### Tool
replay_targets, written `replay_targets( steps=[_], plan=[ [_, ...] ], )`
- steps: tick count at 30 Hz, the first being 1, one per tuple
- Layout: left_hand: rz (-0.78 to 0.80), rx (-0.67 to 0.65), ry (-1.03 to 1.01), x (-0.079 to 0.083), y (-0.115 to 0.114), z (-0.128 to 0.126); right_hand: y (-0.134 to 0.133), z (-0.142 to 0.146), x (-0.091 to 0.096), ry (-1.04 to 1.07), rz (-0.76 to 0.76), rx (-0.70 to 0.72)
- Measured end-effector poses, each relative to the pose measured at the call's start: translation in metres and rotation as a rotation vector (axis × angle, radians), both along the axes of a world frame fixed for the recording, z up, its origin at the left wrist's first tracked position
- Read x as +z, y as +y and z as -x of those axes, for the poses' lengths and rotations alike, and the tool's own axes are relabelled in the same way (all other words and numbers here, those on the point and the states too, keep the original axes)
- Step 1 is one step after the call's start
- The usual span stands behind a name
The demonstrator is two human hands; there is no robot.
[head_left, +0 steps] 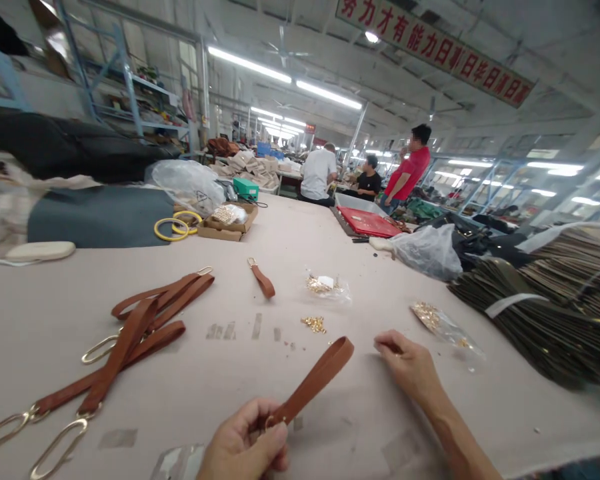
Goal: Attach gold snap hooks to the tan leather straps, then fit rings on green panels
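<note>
My left hand [253, 437], at the bottom centre, pinches the lower end of a brown leather wrist strap [323, 377], whose loop points up and to the right. To its right, over the table, my right hand [405, 363] has its fingers drawn together; whatever they hold, if anything, is hidden. Between and beyond the hands lies a small pile of gold metal fittings [315, 325]. Several more brown straps with gold oval clasps [130, 347] lie heaped at the left. One short strap with a clasp [263, 280] rests alone farther back.
Clear bags of gold fittings [325, 285] lie on the table [300, 227]. Dark layered pieces [535, 320] are stacked at the right. Yellow rings [173, 229], a cardboard box [230, 227] and a red folder [367, 222] are farther back. Several people are beyond the table.
</note>
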State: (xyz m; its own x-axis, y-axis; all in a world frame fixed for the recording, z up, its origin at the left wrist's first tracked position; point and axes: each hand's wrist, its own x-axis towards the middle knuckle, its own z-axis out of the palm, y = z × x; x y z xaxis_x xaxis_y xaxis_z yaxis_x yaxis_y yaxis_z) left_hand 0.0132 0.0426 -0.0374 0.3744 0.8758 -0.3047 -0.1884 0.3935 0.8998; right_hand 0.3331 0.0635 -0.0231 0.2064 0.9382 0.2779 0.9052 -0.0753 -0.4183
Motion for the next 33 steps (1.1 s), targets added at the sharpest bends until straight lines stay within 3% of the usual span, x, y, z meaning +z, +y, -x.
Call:
replay_targets(
  steps=[6, 11, 24, 29, 33],
  plan=[
    [-0.099, 0.005, 0.139, 0.013, -0.009, -0.004, -0.053, 0.108, -0.003, 0.613, -0.188, 0.211],
    [-0.161, 0.006, 0.214, 0.02, -0.016, -0.005, -0.071, 0.162, -0.004, 0.565, -0.269, 0.375],
    [-0.52, 0.032, 0.322, 0.014, -0.026, 0.003, -0.076, 0.176, 0.008, 0.198, -0.469, 0.485],
    [-0.623, 0.041, 0.349, 0.015, -0.032, 0.006, -0.084, 0.182, -0.007, 0.375, -0.402, 0.254],
    [-0.65, 0.044, 0.334, 0.019, -0.038, 0.005, -0.088, 0.186, -0.013, 0.814, -0.329, 0.058]
  ],
)
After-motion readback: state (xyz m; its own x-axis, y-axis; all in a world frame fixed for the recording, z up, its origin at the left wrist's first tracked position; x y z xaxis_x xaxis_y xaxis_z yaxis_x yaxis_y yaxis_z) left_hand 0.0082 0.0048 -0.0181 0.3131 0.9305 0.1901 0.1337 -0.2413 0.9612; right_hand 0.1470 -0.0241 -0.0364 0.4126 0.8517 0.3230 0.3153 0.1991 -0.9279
